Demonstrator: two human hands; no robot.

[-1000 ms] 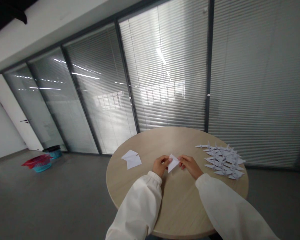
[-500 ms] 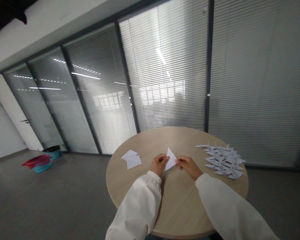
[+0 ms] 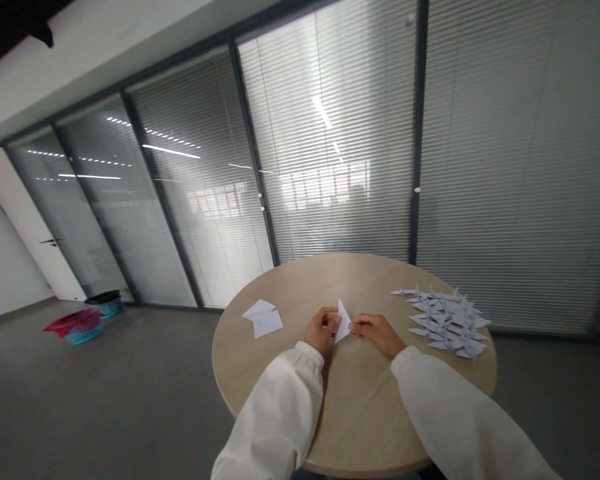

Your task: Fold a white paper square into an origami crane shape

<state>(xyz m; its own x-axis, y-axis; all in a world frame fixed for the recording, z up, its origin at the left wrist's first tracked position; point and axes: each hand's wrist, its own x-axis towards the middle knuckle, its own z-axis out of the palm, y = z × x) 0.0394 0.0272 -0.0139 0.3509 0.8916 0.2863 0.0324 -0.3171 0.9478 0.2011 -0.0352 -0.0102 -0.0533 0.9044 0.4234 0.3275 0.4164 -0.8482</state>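
Round wooden tabletop [image 3: 360, 427] with a white paper triangle [image 3: 343, 322] pinched upright between left hand [image 3: 323, 331] and right hand [image 3: 377, 335], loose paper sheets [image 3: 263, 319] to the left, folded paper cranes [image 3: 447, 321] to the right.

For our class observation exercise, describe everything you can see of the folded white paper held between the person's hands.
The folded sheet of white paper is plain, thin-looking and matte, folded into a narrow triangle with crisp edges and one sharp tip pointing away from the person. It stands tilted rather than lying flat, pinched between the left hand and the right hand, whose fingers touch its sides. It sits above the middle of the round wooden table top; whether its lower tip touches the surface cannot be told.
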